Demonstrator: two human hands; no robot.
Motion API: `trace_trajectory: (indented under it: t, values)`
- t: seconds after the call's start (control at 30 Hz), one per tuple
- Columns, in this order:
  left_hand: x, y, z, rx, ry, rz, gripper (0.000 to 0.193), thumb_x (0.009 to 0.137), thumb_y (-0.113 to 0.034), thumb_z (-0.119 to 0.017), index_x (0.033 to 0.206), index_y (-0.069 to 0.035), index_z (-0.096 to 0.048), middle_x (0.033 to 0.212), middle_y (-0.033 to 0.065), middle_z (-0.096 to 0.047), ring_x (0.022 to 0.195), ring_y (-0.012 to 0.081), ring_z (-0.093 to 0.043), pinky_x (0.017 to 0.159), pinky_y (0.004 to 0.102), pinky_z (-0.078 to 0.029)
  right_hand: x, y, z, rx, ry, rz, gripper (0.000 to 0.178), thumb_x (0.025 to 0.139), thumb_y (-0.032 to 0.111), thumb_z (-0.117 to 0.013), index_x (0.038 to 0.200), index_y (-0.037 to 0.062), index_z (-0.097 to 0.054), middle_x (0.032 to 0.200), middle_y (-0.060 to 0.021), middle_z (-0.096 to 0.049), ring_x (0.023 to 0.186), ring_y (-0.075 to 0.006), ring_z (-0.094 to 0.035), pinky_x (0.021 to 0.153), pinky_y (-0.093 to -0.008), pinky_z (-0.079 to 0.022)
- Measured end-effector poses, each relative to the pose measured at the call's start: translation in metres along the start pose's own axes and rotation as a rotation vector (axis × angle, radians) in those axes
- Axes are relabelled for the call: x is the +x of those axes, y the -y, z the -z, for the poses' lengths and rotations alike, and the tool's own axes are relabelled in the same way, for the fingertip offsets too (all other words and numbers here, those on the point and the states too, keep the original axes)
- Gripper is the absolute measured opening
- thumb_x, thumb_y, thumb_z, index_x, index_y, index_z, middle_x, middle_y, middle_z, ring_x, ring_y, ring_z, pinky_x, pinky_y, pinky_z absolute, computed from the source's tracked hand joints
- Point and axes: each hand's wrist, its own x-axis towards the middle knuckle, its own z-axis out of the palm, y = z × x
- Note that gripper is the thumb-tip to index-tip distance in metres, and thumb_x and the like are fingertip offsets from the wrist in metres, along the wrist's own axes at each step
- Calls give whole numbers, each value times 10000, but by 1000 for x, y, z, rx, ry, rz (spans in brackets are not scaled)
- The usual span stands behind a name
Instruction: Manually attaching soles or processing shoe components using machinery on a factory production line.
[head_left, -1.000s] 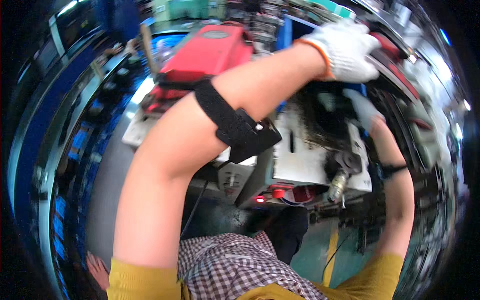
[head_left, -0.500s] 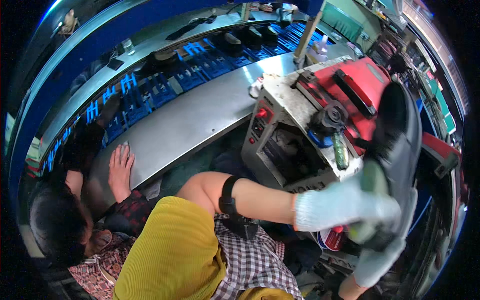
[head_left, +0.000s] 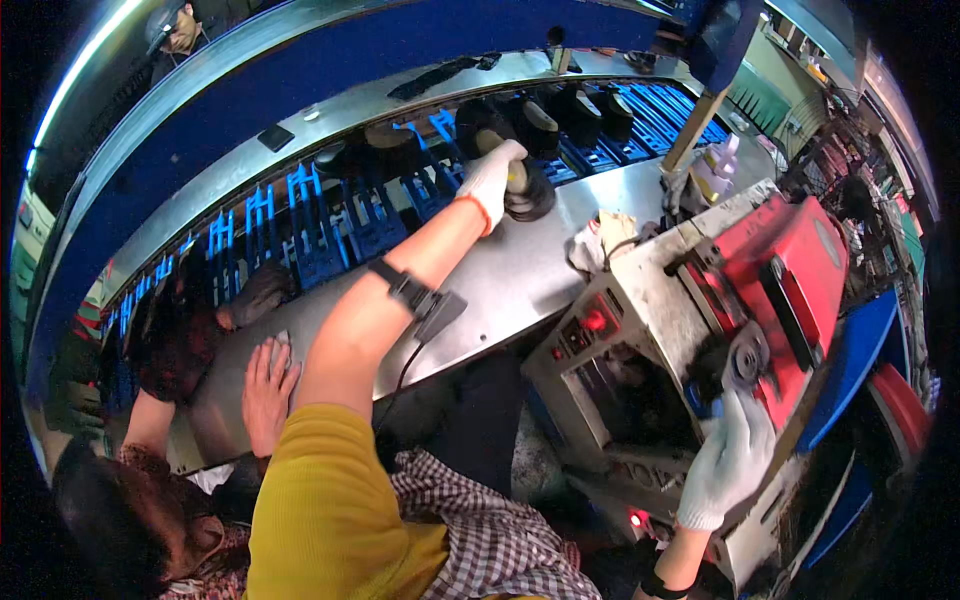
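Observation:
My left hand [head_left: 487, 183], in a white knit glove, reaches across the metal ledge at the conveyor's near edge. It grips a dark shoe [head_left: 533, 200] whose light inside shows beside my fingers. My right hand [head_left: 735, 455], also gloved, is at the red-topped machine [head_left: 770, 260], just below a dark round part [head_left: 747, 355]. Its fingers are drawn together around something they cover, which I cannot make out. Several dark shoes [head_left: 535, 120] sit along the blue-lit conveyor rack [head_left: 330, 225].
Left of me a co-worker leans in, one bare hand [head_left: 268, 390] on the metal ledge [head_left: 440, 320]. Another person [head_left: 180, 40] stands beyond the blue frame. A wooden post [head_left: 695, 130] and a pale bottle [head_left: 715, 165] stand near the machine. A cable hangs from my left forearm.
Both hands were together at the right around a dark shoe. The left has swung across to the conveyor, holding a shoe; the right has moved up to the machine. My view has shifted too.

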Motion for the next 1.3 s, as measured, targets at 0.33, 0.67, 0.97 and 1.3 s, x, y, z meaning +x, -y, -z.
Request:
trace_trajectory:
  t: [0.33, 0.67, 0.97, 1.3]
  values:
    - [189, 51, -4, 643, -497, -4, 1326, 715, -693, -697, 1655, -51, -16, 1496, 348, -453, 1387, 393, -468, 1123, 453, -379, -8, 3, -3, -52, -11, -187, 265, 927, -106, -616, 1163, -34, -713, 1163, -180, -693, 1097, -330, -652, 982, -421, -504]
    - [131, 19, 54, -24, -608, -343, 970, 892, -555, -668, 1593, -10, -277, 1603, 239, -407, 1452, 338, -404, 1171, 398, -343, 13, 11, -9, 96, -101, -132, 180, 932, -136, -648, 1099, -103, -704, 1032, -232, -712, 801, -331, -683, 714, -388, -593]
    - [227, -58, 169, -17, -688, 194, 1248, 749, -809, -703, 1608, -37, -227, 1668, 224, -242, 1428, 519, -363, 1068, 749, -352, 17, 14, -11, -3, -96, -54, 162, 941, -94, -661, 1095, -102, -711, 1044, -229, -725, 918, -348, -696, 808, -414, -590]
    - [180, -41, 185, -130, -299, 147, 567, 769, -577, -723, 1196, -207, -673, 1285, 62, -659, 1234, 308, -585, 1091, 660, -342, 2, 13, -6, -71, 7, -213, 269, 937, -94, -616, 1188, -47, -700, 1183, -200, -679, 1115, -329, -642, 1002, -415, -490]
